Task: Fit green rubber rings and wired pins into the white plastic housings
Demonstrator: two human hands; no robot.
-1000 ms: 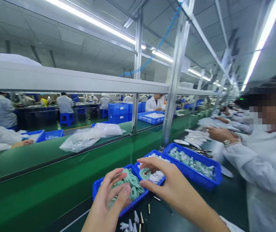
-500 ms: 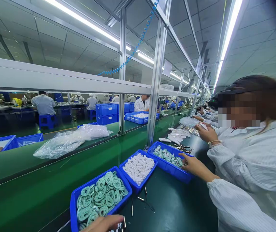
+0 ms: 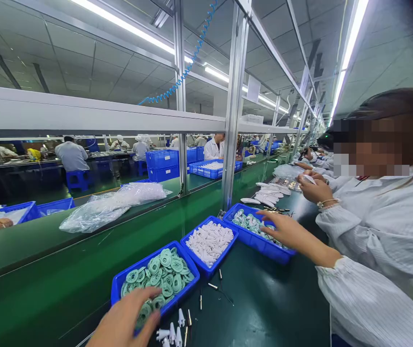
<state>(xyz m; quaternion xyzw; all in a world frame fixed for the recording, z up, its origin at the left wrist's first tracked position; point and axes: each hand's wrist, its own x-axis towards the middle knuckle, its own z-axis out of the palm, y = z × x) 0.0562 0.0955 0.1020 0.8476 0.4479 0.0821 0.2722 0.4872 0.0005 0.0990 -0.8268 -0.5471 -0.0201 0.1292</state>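
My left hand [image 3: 129, 315] reaches over the near blue bin [image 3: 114, 294], with thumb and index finger apart above flat, pale green coils [image 3: 168, 270]. The coils fill that bin. My right hand [image 3: 286, 231] is over the far blue bin [image 3: 260, 246], fingers spread at its rim; this bin contains green coils with white pieces [image 3: 246, 220]. Between them stands a smaller blue bin [image 3: 210, 270] full of small white plastic parts [image 3: 212, 241]. Close to my left hand, several white tapered parts [image 3: 172, 332] and thin metal pins [image 3: 189, 318] lie on the dark bench.
A co-worker's hands [image 3: 315, 185] hold a white piece at the right. White oval pieces [image 3: 266, 195] lie beyond the far bin. A metal post [image 3: 231, 106] rises behind the bins. A clear plastic bag [image 3: 108, 207] rests on the green ledge. Wired pins [image 3: 213, 286] lie mid-bench.
My left hand has moved up from the bench's near edge to above the coils, its fingers now apart. My right hand has lifted slightly out of the far bin. The view has shifted slightly.
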